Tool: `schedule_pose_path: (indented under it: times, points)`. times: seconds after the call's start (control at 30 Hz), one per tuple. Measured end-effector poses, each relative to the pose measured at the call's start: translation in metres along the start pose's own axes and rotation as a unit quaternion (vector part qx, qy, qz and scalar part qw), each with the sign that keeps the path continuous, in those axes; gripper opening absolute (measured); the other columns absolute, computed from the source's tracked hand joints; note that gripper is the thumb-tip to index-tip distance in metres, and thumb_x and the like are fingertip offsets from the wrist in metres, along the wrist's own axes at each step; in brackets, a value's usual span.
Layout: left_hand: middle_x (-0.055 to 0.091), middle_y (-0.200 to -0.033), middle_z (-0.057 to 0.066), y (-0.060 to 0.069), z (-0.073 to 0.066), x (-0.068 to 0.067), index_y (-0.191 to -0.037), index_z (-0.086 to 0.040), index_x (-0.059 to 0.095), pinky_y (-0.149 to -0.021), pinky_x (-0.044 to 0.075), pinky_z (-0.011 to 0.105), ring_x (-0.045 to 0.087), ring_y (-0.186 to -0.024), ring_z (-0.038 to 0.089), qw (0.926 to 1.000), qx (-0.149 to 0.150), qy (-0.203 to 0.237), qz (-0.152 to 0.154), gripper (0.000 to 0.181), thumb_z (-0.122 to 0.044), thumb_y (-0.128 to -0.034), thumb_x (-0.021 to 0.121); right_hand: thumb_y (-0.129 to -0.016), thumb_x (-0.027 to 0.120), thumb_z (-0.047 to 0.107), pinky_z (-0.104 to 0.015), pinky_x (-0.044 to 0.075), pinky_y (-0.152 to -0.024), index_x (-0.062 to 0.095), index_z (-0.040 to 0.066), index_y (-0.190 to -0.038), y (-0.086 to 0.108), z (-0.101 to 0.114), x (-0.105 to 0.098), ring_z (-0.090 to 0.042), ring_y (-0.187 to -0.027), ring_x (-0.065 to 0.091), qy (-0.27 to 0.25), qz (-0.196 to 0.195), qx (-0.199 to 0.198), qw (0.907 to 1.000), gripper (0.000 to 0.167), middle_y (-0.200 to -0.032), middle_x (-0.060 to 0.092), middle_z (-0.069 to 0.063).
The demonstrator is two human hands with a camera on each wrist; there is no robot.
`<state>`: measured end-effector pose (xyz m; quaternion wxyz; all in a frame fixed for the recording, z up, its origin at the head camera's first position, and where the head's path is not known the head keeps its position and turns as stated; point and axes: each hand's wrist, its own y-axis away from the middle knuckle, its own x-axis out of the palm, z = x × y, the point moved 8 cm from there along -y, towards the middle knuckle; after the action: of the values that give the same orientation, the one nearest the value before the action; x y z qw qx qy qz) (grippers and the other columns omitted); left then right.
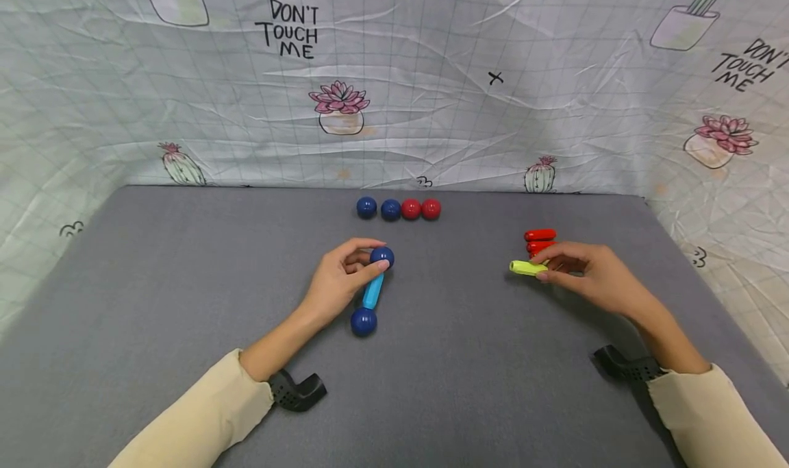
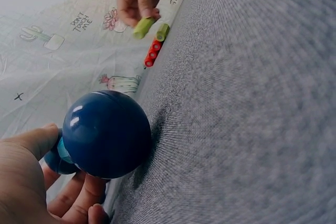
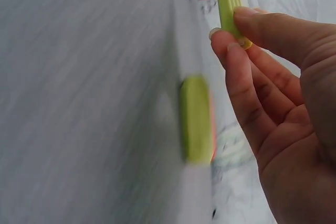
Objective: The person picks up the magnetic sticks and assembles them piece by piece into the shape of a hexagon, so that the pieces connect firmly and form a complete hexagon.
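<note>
In the head view my left hand point(image 1: 335, 279) pinches a dark blue ball point(image 1: 381, 255) between thumb and fingers. This ball joins one end of a light blue rod point(image 1: 372, 292), and a second blue ball point(image 1: 364, 322) joins the other end, nearer me. That nearer ball looms large in the left wrist view. Over on the right, my right hand point(image 1: 582, 273) pinches a yellow-green rod point(image 1: 522, 268) by one end, raised off the table. Below it in the right wrist view lies another yellow-green rod point(image 3: 195, 119), beside several red rods point(image 2: 152, 53) seen from the left wrist.
Two blue balls point(image 1: 366, 207) and two red balls point(image 1: 431, 209) stand in a row near the back of the grey table point(image 1: 185, 303). A printed cloth point(image 1: 431, 125) hangs behind the table and along its sides.
</note>
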<state>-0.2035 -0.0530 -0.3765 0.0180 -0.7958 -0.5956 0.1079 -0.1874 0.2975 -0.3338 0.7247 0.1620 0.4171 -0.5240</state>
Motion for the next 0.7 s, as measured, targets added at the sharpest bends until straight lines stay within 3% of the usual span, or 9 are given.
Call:
schedule_pose_path:
  times: [0.33,0.57,0.7]
  points:
    - [0.067,-0.091,0.01,0.0,0.0,-0.001,-0.121,-0.004,0.062,-0.049,0.029,0.023,0.04,-0.055,0.01,1.0,0.006,-0.004,0.001,0.035,-0.017,-0.0901,0.069,-0.084,0.074,0.006,-0.022,0.051,-0.07,0.07,0.016,-0.107,-0.038,0.038,0.019,-0.012,-0.081,0.064,-0.058,0.02,-0.035,0.9975,0.026,-0.097,0.067,0.003]
    - [0.068,-0.092,0.009,0.001,0.001,0.001,-0.122,-0.006,0.062,-0.049,0.029,0.023,0.038,-0.053,0.011,1.0,0.005,0.001,0.003,0.035,-0.02,-0.0904,0.069,-0.083,0.072,-0.003,-0.025,0.051,-0.069,0.069,0.002,-0.105,-0.057,0.078,0.034,-0.019,-0.078,0.063,-0.09,0.033,-0.05,0.9941,0.023,-0.092,0.068,-0.007]
    - [0.068,-0.092,0.009,0.001,0.0,0.001,-0.122,-0.006,0.062,-0.049,0.029,0.023,0.038,-0.053,0.011,1.0,0.005,0.002,0.002,0.035,-0.021,-0.0903,0.069,-0.083,0.073,0.0,-0.026,0.051,-0.072,0.07,0.007,-0.104,-0.068,0.077,0.049,-0.018,-0.079,0.063,-0.105,0.053,-0.051,0.9917,0.023,-0.092,0.068,-0.003]
